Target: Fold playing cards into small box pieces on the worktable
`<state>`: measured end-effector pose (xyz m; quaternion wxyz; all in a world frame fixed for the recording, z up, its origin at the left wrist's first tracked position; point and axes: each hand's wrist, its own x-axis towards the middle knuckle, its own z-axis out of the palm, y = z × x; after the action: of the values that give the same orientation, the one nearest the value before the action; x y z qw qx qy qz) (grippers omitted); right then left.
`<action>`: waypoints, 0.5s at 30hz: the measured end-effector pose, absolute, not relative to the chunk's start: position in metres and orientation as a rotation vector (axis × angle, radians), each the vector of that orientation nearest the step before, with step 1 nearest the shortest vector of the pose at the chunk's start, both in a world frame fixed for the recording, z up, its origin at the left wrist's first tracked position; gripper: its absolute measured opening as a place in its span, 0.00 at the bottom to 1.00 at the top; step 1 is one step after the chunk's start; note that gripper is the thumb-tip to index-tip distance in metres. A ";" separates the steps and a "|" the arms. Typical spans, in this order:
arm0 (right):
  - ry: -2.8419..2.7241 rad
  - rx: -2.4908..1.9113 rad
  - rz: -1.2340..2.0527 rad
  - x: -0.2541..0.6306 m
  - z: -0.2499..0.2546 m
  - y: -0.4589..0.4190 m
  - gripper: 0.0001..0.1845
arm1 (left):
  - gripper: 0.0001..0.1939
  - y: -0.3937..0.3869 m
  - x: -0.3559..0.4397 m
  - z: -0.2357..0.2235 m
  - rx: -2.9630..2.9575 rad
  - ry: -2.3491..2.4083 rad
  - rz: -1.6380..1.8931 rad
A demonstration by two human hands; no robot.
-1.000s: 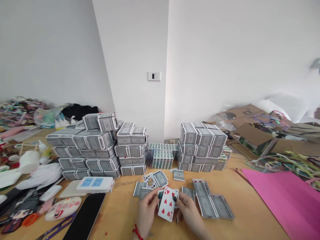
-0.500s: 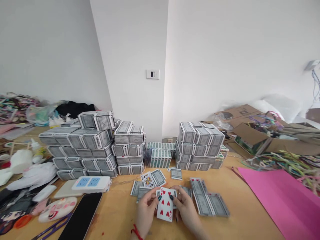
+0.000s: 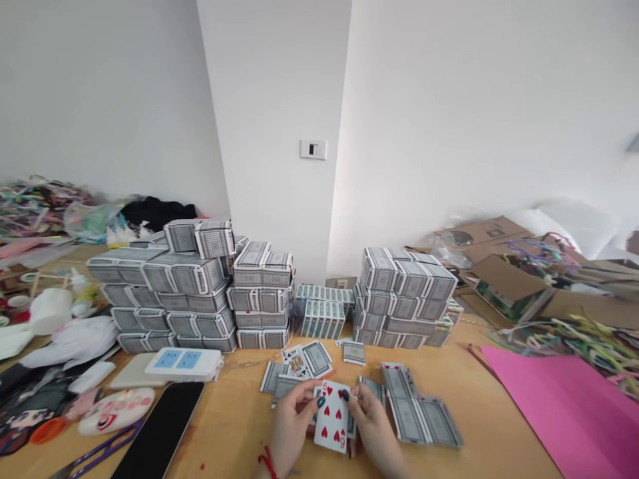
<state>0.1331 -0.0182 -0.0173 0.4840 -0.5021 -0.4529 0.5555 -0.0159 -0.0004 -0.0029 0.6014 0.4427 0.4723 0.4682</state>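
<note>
Between my two hands is a six of hearts playing card (image 3: pixel 331 418), face up, with the edges of other cards showing behind it. My left hand (image 3: pixel 295 420) pinches its left side, thumb on the face; a red string bracelet (image 3: pixel 267 462) circles that wrist. On the right side, my right hand (image 3: pixel 372 420) grips it with the thumb near the top corner. Just beyond lie loose cards, among them a face-up king (image 3: pixel 297 360) and several face-down ones. An L-shaped piece made of joined cards (image 3: pixel 407 406) rests right of my right hand.
Tall stacks of card-built blocks stand at left (image 3: pixel 184 279) and right (image 3: pixel 407 293), with green-edged card packs (image 3: pixel 322 318) between them. Near left are a black phone (image 3: pixel 162 426) and purple scissors (image 3: pixel 100 452). Right are pink paper (image 3: pixel 559 399) and an open carton (image 3: pixel 504 286).
The view has shifted slightly, so the scene sits a little farther right. Both hands still hold the six of hearts in nearly the same way.
</note>
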 end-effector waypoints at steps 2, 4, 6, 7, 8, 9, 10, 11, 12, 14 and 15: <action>-1.105 -1.218 1.299 0.134 -0.018 -0.017 0.21 | 0.23 -0.001 -0.016 -0.002 1.030 1.075 1.078; -1.100 -1.231 1.247 0.134 -0.019 -0.016 0.22 | 0.26 -0.001 -0.016 -0.001 1.030 1.056 1.068; -1.095 -1.251 1.214 0.134 -0.019 -0.015 0.22 | 0.26 -0.001 -0.017 0.000 1.024 1.064 1.047; -1.092 -1.258 1.202 0.133 -0.018 -0.015 0.23 | 0.24 -0.001 -0.017 0.000 1.018 1.076 1.033; -1.094 -1.255 1.199 0.133 -0.016 -0.015 0.23 | 0.22 -0.001 -0.017 0.001 1.008 1.088 1.024; -1.099 -1.240 1.209 0.132 -0.013 -0.016 0.23 | 0.21 -0.001 -0.017 0.002 0.993 1.091 1.019; -1.107 -1.215 1.232 0.132 -0.010 -0.017 0.23 | 0.21 0.000 -0.017 0.002 0.973 1.085 1.020; -1.121 -1.174 1.268 0.132 -0.007 -0.018 0.22 | 0.22 0.000 -0.017 0.002 0.949 1.076 1.027; -1.132 -1.135 1.302 0.132 -0.004 -0.019 0.22 | 0.23 0.000 -0.017 0.002 0.929 1.069 1.039; -1.148 -1.079 1.356 0.133 -0.001 -0.020 0.22 | 0.25 0.001 -0.017 -0.001 0.908 1.063 1.063; -1.152 -1.070 1.375 0.134 -0.001 -0.020 0.23 | 0.25 0.001 -0.017 -0.002 0.907 1.065 1.071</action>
<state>0.1337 -0.0195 -0.0010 0.5026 -0.4427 -0.4769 0.5692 -0.0170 0.0009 -0.0023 0.6364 0.3970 0.4665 0.4689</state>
